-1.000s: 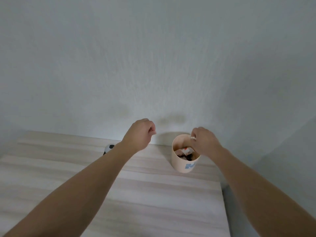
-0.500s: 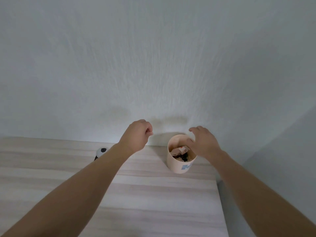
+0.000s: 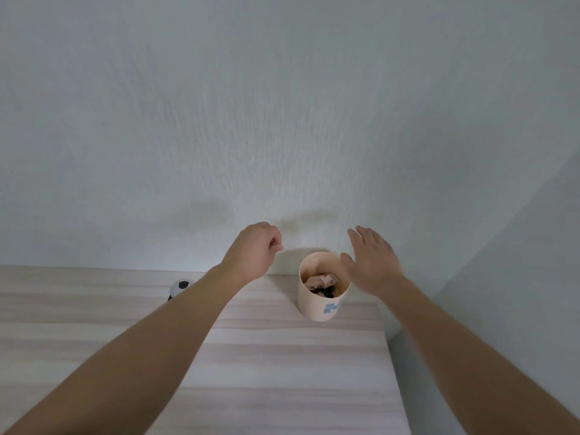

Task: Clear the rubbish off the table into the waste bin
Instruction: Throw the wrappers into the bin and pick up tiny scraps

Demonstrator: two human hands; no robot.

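A small beige round waste bin [image 3: 309, 304] with a blue mark on its side stands at the back right of the wooden table [image 3: 282, 372]. Crumpled paper rubbish [image 3: 323, 282], white, orange and dark, lies inside it. My right hand [image 3: 372, 265] hovers over the bin's right rim, fingers spread, holding nothing. My left hand [image 3: 252, 251] is closed in a fist above the table, left of the bin; I cannot see anything in it.
A small black-and-white ball-like object [image 3: 180, 287] sits at the table's back edge, partly hidden by my left forearm. A plain wall rises right behind the table. The table's right edge [image 3: 397, 372] runs close to the bin, with a gap to a side wall.
My right hand was closed over the bin a second ago; it has opened and lifted a little. The view has tilted upward. The left fist has kept its pose.
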